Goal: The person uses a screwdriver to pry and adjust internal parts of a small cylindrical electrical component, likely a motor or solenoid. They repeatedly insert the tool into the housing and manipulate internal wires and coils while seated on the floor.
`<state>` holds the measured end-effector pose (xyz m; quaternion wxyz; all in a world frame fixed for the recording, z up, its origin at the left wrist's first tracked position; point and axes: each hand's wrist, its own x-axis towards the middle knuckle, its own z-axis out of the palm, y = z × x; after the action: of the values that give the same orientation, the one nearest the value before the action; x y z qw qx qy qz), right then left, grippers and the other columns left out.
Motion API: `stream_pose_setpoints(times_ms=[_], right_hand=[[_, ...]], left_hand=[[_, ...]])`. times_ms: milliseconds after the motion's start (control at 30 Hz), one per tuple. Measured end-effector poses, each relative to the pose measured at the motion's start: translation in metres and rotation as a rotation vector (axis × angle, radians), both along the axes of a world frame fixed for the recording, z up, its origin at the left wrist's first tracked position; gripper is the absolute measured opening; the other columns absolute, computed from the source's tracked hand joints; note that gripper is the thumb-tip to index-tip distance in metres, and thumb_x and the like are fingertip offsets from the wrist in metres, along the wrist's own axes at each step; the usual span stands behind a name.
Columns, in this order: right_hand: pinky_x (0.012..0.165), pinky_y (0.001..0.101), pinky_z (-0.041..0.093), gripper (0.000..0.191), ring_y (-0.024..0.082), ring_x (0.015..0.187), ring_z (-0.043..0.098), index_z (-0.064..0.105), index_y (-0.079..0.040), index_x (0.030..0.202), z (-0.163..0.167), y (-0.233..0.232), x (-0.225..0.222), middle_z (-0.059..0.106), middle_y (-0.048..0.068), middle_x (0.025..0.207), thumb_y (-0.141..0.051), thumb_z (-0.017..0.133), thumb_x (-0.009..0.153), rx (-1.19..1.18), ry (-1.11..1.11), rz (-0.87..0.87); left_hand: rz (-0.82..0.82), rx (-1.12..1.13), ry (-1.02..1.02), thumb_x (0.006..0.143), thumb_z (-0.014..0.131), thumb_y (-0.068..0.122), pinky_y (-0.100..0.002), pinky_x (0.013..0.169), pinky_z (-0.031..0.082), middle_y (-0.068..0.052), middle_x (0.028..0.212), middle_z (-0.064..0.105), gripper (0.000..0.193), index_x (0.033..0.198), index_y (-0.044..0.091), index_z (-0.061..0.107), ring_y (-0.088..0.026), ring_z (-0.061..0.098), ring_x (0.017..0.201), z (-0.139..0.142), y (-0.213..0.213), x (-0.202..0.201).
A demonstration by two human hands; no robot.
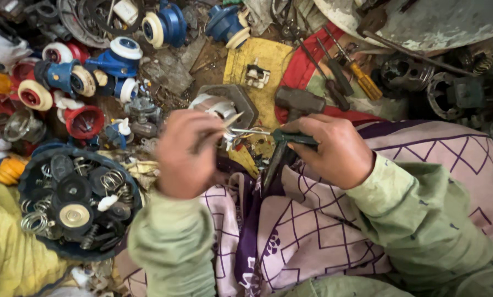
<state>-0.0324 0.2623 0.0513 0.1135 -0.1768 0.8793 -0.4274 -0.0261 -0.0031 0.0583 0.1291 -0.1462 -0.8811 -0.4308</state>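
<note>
My left hand (189, 154) is closed around a small metal part (233, 135) held above my lap; the part is mostly hidden by the fingers. My right hand (334, 148) grips green-handled pliers (282, 146) whose thin jaws (246, 131) reach left and touch that part. Both hands hover over a purple and white patterned cloth (312, 220) on my legs. My sleeves are pale green.
A dark round tray (32, 181) of springs and black discs lies at left. Blue, red and white valve parts (81, 77) crowd the upper left. A hammer (298, 102), screwdrivers (362, 80), a grey square block (238, 99) and a yellow cloth (257, 60) lie beyond my hands.
</note>
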Motion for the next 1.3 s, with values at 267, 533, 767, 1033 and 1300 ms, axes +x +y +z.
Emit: stream_pose_setpoints(times_ms=[267, 533, 767, 1033, 1300], right_hand=[[0.080, 0.0404, 0.057, 0.034, 0.033, 0.094, 0.073, 0.074, -0.005, 0.115, -0.012, 0.002, -0.010, 0.074, 0.017, 0.106, -0.010, 0.081, 0.082, -0.003, 0.084, 0.044], [0.069, 0.0334, 0.056, 0.033, 0.024, 0.079, 0.074, 0.075, -0.004, 0.119, 0.002, 0.003, -0.019, 0.076, 0.017, 0.096, -0.011, 0.079, 0.087, -0.003, -0.073, -0.017], [0.066, 0.0276, 0.059, 0.020, 0.013, 0.068, 0.070, 0.071, -0.007, 0.111, 0.040, 0.067, -0.036, 0.074, 0.005, 0.087, -0.012, 0.072, 0.092, -0.808, -0.467, -0.175], [0.047, 0.0303, 0.041, 0.020, 0.010, 0.054, 0.053, 0.075, -0.001, 0.095, 0.012, 0.026, -0.022, 0.065, 0.003, 0.066, -0.020, 0.076, 0.093, -0.178, -0.482, -0.038], [0.045, 0.0308, 0.034, 0.026, 0.007, 0.051, 0.042, 0.075, -0.006, 0.088, 0.010, 0.015, -0.012, 0.053, -0.001, 0.058, -0.030, 0.082, 0.084, -0.061, -0.275, 0.034]], left_hand=[[0.564, -0.032, 0.084, 0.101, 0.076, -0.014, -0.025, 0.087, 0.056, -0.012, 0.108, 0.067, 0.015, 0.107, -0.003, 0.067, -0.015, 0.067, 0.098, 0.059, -0.104, 0.092], [0.880, 0.395, 0.075, 0.103, 0.078, -0.004, -0.025, 0.086, 0.059, -0.008, 0.108, 0.071, 0.016, 0.112, 0.002, 0.067, -0.014, 0.069, 0.092, 0.030, -0.146, 0.165], [0.594, -0.436, -0.377, 0.090, 0.077, 0.014, -0.051, 0.077, 0.053, -0.023, 0.092, 0.073, 0.015, 0.095, 0.000, 0.076, -0.044, 0.069, 0.089, -0.076, -0.125, 0.050], [0.681, -0.695, -0.610, 0.088, 0.064, 0.006, -0.056, 0.075, 0.057, -0.026, 0.095, 0.073, 0.015, 0.092, 0.007, 0.079, -0.047, 0.071, 0.090, -0.127, -0.106, 0.001], [0.756, -0.727, -0.661, 0.080, 0.079, 0.013, -0.055, 0.077, 0.058, -0.027, 0.095, 0.073, 0.015, 0.091, 0.003, 0.076, -0.046, 0.071, 0.090, -0.104, -0.106, 0.000]])
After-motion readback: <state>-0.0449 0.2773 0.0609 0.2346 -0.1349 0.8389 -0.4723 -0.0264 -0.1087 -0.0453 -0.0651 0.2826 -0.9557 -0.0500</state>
